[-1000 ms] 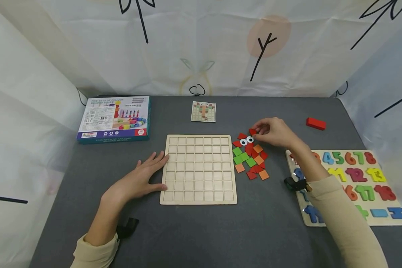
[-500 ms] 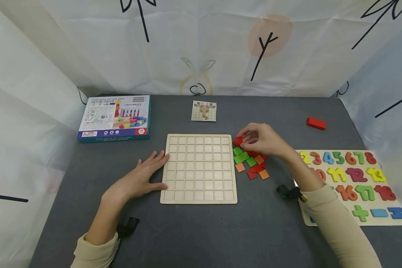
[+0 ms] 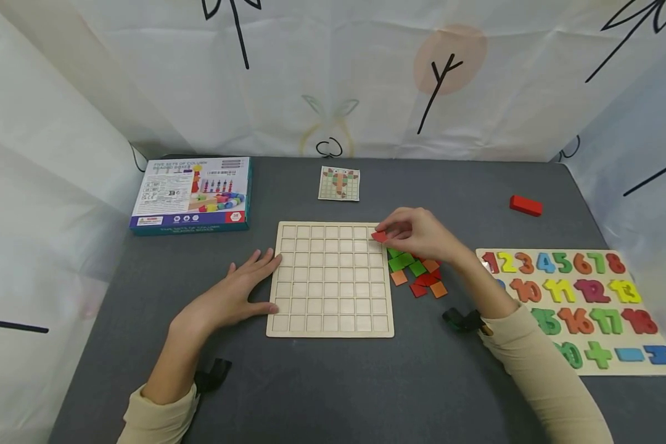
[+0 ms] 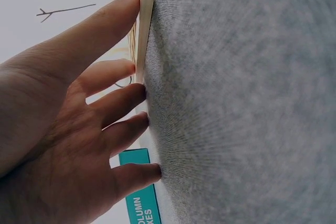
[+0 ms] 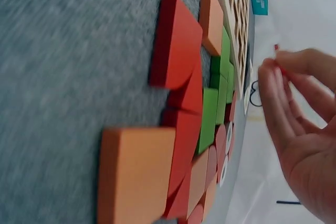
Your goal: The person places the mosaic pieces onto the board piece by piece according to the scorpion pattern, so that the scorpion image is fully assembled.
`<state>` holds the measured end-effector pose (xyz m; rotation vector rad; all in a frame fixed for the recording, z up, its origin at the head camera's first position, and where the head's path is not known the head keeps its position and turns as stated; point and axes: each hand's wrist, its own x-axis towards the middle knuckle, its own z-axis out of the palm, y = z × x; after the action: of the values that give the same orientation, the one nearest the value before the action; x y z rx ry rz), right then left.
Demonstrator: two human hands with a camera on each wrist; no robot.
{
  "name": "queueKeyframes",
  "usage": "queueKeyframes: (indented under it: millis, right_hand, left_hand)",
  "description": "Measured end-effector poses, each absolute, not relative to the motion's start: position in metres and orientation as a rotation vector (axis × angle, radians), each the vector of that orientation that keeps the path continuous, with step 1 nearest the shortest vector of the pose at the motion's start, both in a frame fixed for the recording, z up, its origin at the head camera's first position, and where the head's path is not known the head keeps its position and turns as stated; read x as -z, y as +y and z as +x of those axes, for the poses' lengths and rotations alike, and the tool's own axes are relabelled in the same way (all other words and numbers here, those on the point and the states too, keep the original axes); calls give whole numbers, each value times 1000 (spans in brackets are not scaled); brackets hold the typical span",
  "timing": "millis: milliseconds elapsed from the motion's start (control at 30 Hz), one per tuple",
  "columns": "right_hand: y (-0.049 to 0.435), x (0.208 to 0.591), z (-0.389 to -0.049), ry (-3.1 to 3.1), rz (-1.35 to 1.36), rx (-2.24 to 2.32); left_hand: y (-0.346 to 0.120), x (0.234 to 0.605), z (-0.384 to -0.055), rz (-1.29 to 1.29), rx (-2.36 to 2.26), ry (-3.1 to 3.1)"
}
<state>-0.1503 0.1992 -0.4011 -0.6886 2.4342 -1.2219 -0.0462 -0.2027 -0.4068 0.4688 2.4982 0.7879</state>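
Observation:
A pale wooden grid board [image 3: 330,280] with bare square cells lies mid-table. My left hand [image 3: 227,296] rests at its left edge, fingers spread and straight, with thumb and index finger touching the rim; the left wrist view shows the same hand [image 4: 79,114]. Over the board's upper right corner, my right hand [image 3: 416,234] pinches a small red tile [image 3: 379,237] between thumb and fingers. Beneath and beside that hand lies a cluster of green tiles [image 3: 402,261], orange tiles [image 3: 438,289] and red tiles [image 5: 177,45], with part of the cluster hidden by the hand.
Behind the board lies a small pattern card [image 3: 339,184]. A boxed toy set [image 3: 191,194] stands at the back left. At the right are a red block [image 3: 526,205] and a number puzzle board [image 3: 583,271], partly covered by the right sleeve.
My right hand has moved left from the tile cluster to the board's upper right corner, carrying the red tile. The left hand has stayed at the board's edge.

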Motion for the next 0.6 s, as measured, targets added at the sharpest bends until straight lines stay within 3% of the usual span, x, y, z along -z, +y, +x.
queueKeyframes:
  millis: [233,600]
  right_hand:
    - [189,403,-152,2510,-804,963]
    - [184,402,-155,2496,-810,945]
  left_hand:
    - [-201,407,-47,465,-782,2499]
    - [-203,407,-46,471,-816,2493]
